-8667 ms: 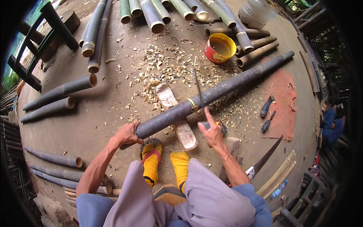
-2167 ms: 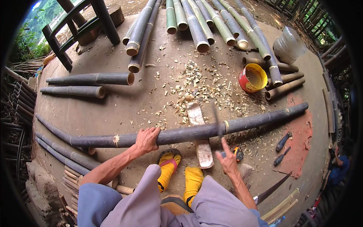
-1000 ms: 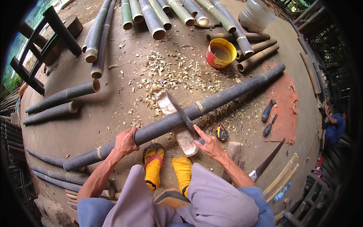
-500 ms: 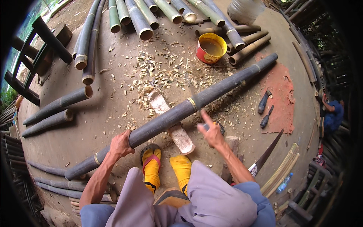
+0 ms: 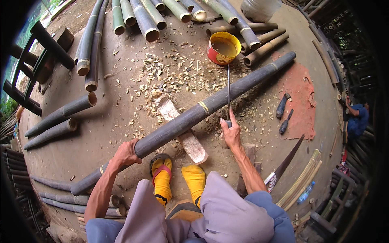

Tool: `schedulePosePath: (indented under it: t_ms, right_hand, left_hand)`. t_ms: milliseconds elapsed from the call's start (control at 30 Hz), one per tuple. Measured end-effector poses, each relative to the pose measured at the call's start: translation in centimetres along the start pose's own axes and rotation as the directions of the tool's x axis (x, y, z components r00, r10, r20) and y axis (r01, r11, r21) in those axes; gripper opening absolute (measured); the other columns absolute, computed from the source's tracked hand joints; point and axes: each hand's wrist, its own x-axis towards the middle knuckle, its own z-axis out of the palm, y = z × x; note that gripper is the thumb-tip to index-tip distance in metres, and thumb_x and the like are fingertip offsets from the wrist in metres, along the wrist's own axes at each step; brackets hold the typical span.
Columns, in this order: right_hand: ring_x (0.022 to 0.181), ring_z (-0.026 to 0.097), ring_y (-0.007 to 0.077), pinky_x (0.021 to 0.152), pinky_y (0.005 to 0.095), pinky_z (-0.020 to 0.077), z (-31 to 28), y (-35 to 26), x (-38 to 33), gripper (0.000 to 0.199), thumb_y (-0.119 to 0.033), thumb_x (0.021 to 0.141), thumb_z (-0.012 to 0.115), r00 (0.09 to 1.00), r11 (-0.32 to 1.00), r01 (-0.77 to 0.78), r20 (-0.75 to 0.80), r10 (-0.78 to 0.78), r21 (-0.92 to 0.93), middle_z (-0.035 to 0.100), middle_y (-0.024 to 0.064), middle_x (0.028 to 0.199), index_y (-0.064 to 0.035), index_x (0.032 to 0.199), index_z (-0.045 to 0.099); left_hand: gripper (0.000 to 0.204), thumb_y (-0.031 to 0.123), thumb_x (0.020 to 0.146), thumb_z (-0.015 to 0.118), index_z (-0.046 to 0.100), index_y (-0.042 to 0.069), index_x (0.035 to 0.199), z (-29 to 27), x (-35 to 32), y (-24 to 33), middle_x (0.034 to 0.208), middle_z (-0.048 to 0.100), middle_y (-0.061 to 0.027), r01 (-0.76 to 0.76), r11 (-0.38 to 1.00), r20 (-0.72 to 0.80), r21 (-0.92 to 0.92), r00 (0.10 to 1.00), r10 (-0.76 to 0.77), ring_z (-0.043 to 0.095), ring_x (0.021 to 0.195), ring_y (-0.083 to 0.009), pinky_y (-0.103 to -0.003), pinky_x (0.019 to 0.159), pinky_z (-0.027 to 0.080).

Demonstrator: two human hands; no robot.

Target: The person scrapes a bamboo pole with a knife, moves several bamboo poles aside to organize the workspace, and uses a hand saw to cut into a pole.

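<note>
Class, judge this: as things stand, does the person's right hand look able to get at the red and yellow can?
Probably not: the right hand grips a blade, and the can sits beyond the long bamboo pole.

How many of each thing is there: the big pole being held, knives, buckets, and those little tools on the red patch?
Long bamboo pole, in the left hand: 1
Long knife, in the right hand: 1
Red and yellow bucket: 1
Small dark-handled tools: 2
Total: 5

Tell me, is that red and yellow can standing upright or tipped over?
Upright. The can stands on the ground with its open mouth facing up, among bamboo shavings.
</note>
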Motion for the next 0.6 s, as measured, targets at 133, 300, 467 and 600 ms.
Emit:
schedulePosePath:
  t_ms: [133,300,467,600]
  right_hand:
    - [0.059,0.067,0.0212,0.053,0.0321,0.0611,2.9,1.3,-2.9,0.066,-0.035,0.095,0.054,0.838,0.813,0.543,0.198,-0.508,-0.211,0.065,0.0253,0.112,-0.0146,0.151,0.025]
    - [0.056,0.065,0.0178,0.044,0.0290,0.0553,2.1,-0.2,-2.8,0.066,-0.025,0.093,0.058,0.950,0.920,0.311,0.065,-0.305,-0.239,0.066,0.0236,0.085,-0.0107,0.150,0.028]
    - [0.057,0.062,0.0192,0.048,0.0350,0.0528,4.3,-1.4,-5.5,0.044,-0.020,0.095,0.051,0.793,0.801,0.589,-0.115,-0.598,-0.105,0.064,0.0165,0.081,-0.0022,0.134,0.044]
    - [0.059,0.064,0.0167,0.045,0.0317,0.0511,2.7,0.6,-4.9,0.021,-0.023,0.098,0.041,0.993,0.964,0.117,-0.011,-0.118,0.239,0.059,0.0083,0.069,-0.0036,0.097,0.049]
  left_hand:
    - [0.072,0.022,0.045,0.082,0.062,0.005,0.113,-0.2,0.5,-1.4,0.091,0.069,-0.0143,-0.045,0.992,0.053,-0.121,0.997,0.052,0.066,0.085,-0.0292,-0.039,0.078,0.052]
    - [0.076,0.023,0.045,0.083,0.061,0.004,0.115,-0.6,1.8,-1.5,0.095,0.068,-0.0095,0.065,0.976,0.290,-0.206,0.957,-0.002,0.064,0.089,-0.0232,-0.035,0.081,0.050]
    - [0.081,0.026,0.050,0.081,0.055,0.003,0.123,1.6,0.9,-2.7,0.108,0.065,-0.0148,0.036,0.952,0.269,-0.304,0.962,0.050,0.061,0.098,-0.0259,-0.035,0.088,0.047]
    - [0.077,0.026,0.054,0.080,0.052,0.006,0.122,3.1,-1.6,-0.4,0.104,0.065,-0.0207,-0.038,0.998,-0.051,-0.046,0.998,0.036,0.065,0.094,-0.0366,-0.043,0.083,0.051]
